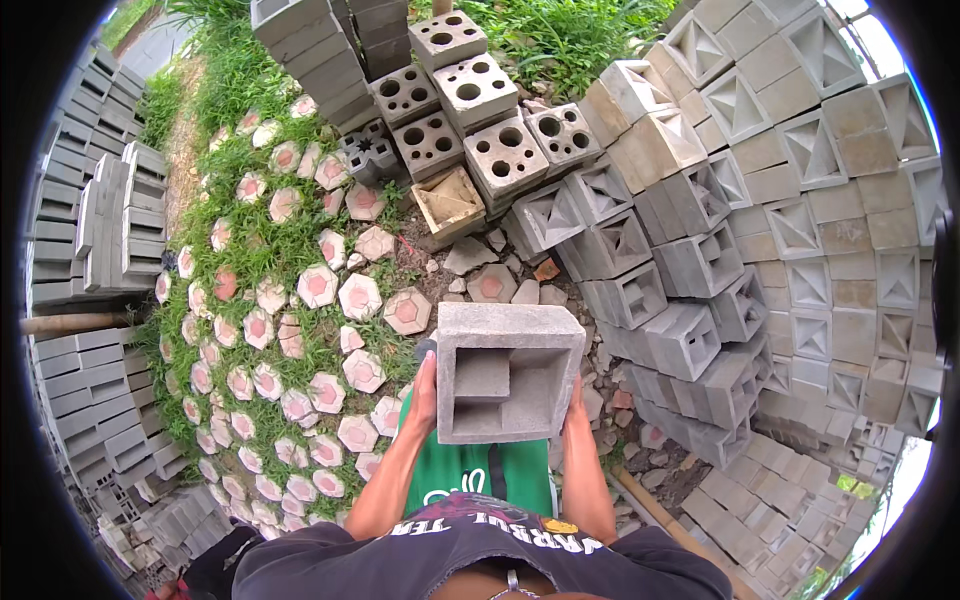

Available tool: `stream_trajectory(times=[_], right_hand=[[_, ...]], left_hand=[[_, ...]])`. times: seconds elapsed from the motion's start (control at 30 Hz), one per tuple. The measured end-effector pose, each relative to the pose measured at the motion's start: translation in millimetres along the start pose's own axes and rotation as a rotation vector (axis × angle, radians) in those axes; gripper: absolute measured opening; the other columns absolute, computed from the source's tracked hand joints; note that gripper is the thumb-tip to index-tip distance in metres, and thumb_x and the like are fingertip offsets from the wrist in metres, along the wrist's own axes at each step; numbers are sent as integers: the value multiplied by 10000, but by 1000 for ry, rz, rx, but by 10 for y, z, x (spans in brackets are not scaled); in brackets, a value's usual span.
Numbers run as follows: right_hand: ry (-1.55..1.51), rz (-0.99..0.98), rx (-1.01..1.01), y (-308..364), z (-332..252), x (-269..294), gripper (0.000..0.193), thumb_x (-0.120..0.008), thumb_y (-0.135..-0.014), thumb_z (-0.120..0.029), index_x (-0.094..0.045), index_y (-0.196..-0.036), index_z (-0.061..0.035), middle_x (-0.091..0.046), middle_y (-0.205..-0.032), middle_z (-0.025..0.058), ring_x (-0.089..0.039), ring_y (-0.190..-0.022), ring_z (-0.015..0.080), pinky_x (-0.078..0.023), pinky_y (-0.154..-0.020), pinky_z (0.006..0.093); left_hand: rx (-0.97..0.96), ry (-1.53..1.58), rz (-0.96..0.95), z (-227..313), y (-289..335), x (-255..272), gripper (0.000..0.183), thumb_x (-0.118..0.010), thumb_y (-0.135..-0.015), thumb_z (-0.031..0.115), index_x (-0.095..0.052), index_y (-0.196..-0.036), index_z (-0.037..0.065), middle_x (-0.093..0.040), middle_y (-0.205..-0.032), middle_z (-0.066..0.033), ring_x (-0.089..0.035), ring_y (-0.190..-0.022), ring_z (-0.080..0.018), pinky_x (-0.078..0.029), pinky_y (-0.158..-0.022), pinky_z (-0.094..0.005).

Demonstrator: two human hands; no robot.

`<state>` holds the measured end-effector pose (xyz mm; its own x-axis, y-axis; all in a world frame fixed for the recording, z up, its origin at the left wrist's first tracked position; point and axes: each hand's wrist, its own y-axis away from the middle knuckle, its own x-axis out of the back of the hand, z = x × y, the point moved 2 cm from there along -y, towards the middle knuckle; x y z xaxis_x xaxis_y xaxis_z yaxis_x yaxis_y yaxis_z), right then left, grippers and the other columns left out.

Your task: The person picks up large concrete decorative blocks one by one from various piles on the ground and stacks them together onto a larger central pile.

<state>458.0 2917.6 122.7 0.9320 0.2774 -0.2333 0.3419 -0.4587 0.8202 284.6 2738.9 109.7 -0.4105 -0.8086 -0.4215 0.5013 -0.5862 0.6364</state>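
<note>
A square grey concrete vent block [512, 320] is held up in front of my body, its hollow face turned toward me. Inside its frame a smaller square panel fills the upper left corner, with deep recesses beside and below it. My left hand [425, 395] presses against the block's left side and my right hand [574, 400] against its right side. Most of the right hand's fingers are hidden behind the block.
Stacks of vent blocks [690, 345] rise close on the right. Blocks with round holes [475, 90] are piled ahead. Hexagonal pavers [360, 297] dot the grass. More block stacks [90, 390] line the left. A bamboo pole [650, 500] lies at lower right.
</note>
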Motion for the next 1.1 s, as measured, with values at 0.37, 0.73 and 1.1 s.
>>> stream_trajectory(times=[0.37, 0.73, 1.1], right_hand=[[260, -497, 124, 658, -268, -1792, 734, -310, -944, -610, -392, -1368, -17, -491, -1291, 141, -515, -1118, 231, -451, -918, 371], [464, -835, 101, 306, -170, -2865, 786, -239, -931, -656, -375, -1388, -32, -481, -1307, 126, -503, -1146, 223, -430, -971, 347], [617, -1034, 1, -114, -279, -4604, 753, -274, -934, -644, -403, -1379, -51, -514, -1278, 110, -532, -1110, 211, -440, -959, 333]], left_hand=[[-193, 82, 143, 1284, 857, 777, 682, -291, -963, 577, -606, -1096, -14, -613, -906, -65, -532, -781, -121, -448, -715, -281], [-358, 194, 411, 1491, 989, 1241, 802, -315, -909, 664, -619, -1115, -49, -644, -1000, -143, -553, -912, -187, -441, -825, -323], [-485, 315, 558, 2558, 716, 1700, 762, -355, -913, 642, -566, -1221, -22, -618, -1104, -147, -584, -953, -198, -470, -845, -330]])
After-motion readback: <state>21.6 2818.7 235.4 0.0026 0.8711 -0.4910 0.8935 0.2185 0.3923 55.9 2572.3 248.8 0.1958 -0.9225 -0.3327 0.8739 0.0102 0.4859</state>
